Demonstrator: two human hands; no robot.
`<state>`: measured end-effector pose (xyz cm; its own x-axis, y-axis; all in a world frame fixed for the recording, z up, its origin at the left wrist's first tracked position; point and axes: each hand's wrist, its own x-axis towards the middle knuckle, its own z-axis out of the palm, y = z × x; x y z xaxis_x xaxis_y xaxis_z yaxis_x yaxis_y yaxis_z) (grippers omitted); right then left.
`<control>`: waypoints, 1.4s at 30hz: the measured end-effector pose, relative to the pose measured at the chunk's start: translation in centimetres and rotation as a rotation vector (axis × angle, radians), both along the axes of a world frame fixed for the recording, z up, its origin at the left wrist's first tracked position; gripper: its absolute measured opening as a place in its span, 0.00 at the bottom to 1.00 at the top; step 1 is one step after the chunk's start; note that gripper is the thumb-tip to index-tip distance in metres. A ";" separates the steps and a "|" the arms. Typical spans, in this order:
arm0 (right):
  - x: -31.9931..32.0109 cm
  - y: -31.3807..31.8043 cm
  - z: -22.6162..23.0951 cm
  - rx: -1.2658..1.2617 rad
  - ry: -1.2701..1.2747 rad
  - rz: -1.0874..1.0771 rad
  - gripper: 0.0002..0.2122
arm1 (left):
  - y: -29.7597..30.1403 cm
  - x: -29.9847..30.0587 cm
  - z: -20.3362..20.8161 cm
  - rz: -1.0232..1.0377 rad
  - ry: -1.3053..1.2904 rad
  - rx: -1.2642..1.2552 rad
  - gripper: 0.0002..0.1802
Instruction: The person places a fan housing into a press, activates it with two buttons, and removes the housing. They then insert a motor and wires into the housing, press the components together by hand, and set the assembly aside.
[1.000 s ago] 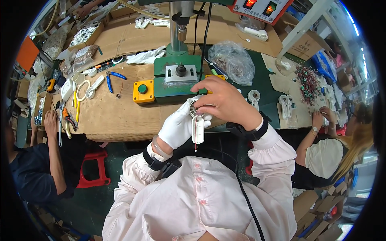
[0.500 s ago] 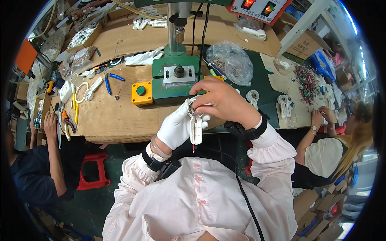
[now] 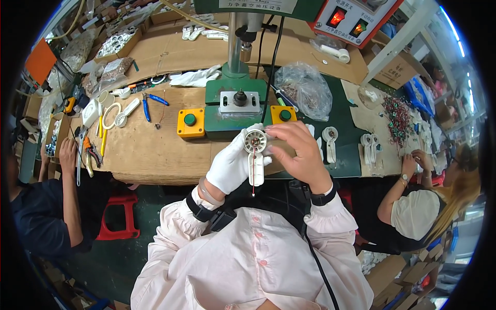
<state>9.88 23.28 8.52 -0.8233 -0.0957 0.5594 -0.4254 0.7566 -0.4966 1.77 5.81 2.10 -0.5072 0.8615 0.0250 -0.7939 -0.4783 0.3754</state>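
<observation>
By the gloved left hand (image 3: pixel 227 164), fingers curled, a white fan housing (image 3: pixel 258 159) is held, its handle (image 3: pixel 257 173) toward six o'clock, the green press (image 3: pixel 222 122) at eleven. The bare right hand (image 3: pixel 298 155) is poised at three, fingers parted; contact cannot be confirmed. Light, stiff plastic is judged; the rim (image 3: pixel 255 131) is best gripped, the thin wire (image 3: pixel 253 194) spared.

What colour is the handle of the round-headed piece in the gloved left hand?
White; the handle shows best in the head view.
</observation>
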 end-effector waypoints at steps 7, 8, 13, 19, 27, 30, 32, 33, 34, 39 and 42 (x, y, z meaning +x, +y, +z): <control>-0.3 -0.7 0.0 0.079 -0.014 0.039 0.27 | 0.0 -0.6 -1.6 -0.021 0.042 0.057 0.26; -0.4 -0.7 -0.1 0.083 -0.018 0.042 0.28 | 0.0 -0.5 -1.6 -0.009 0.041 0.053 0.26; -0.9 -0.9 -0.2 0.081 -0.040 0.059 0.28 | 0.0 -0.4 -1.2 0.014 0.000 0.029 0.25; -1.0 -0.9 -0.1 0.058 -0.036 0.076 0.24 | -0.2 -0.3 -1.4 0.008 0.006 0.012 0.24; -1.5 0.7 0.4 0.027 -0.025 0.074 0.15 | 0.0 -0.2 -0.4 -0.010 -0.082 -0.048 0.22; -1.0 0.0 0.8 0.048 0.034 0.036 0.13 | 0.1 -0.4 -0.9 0.032 -0.096 -0.111 0.18; 0.5 -0.9 0.1 0.080 0.014 0.131 0.13 | 0.2 -0.6 -0.6 0.089 -0.053 -0.158 0.16; 1.2 -1.4 -0.3 0.096 0.006 0.177 0.13 | 0.2 -0.7 -0.5 0.117 -0.029 -0.181 0.16; 1.8 -1.9 -0.7 0.098 0.008 0.181 0.13 | 0.2 -0.8 -0.3 0.121 -0.028 -0.179 0.16; 3.7 -4.3 -3.9 0.263 0.179 0.051 0.11 | 0.1 -0.5 0.6 0.144 -0.042 -0.201 0.16; 3.8 -4.3 -4.8 0.312 0.249 0.010 0.11 | 0.4 -0.3 0.7 0.176 -0.009 -0.241 0.17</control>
